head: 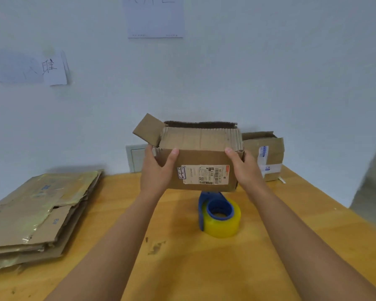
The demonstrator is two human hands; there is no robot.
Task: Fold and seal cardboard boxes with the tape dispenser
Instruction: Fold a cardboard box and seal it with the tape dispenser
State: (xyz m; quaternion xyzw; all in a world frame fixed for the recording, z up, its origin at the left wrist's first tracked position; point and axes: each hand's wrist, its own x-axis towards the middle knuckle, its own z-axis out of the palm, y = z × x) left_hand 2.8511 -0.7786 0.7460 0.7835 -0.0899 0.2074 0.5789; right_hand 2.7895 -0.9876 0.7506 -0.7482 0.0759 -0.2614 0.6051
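Both hands are up on the cardboard box [199, 157], and it is held above the wooden worktop [182, 257], clear of the surface. The left hand [157, 170] takes the box's left end: thumb laid up the near face, fingers wrapped round the far side and out of sight, so that grip is closed on the box. The right hand [243, 168] mirrors it at the right end, thumb tip at the top edge of the near face, fingers hidden behind the corner, that grip also holding the box.

The box is open at the top. One small flap [149, 129] sticks up and out at the left end, while a ribbed, corrugated flap lies tilted across the opening. A white shipping label [204, 174] sits on the near face between the two hands, a handwritten tag at its left end.

Below the box, on the worktop, lies the tape dispenser [218, 211]: blue frame, yellowish roll of tape, its upper end tucked out of view behind the box's lower edge. Nobody touches it.

Off to the left, a stack of flattened cardboard [37, 211] rests on the worktop. Back right, against the wall, stands a second box [267, 153] with strips of tape and blue print on it. Two sheets of paper [155, 16] with handwriting hang on the wall.
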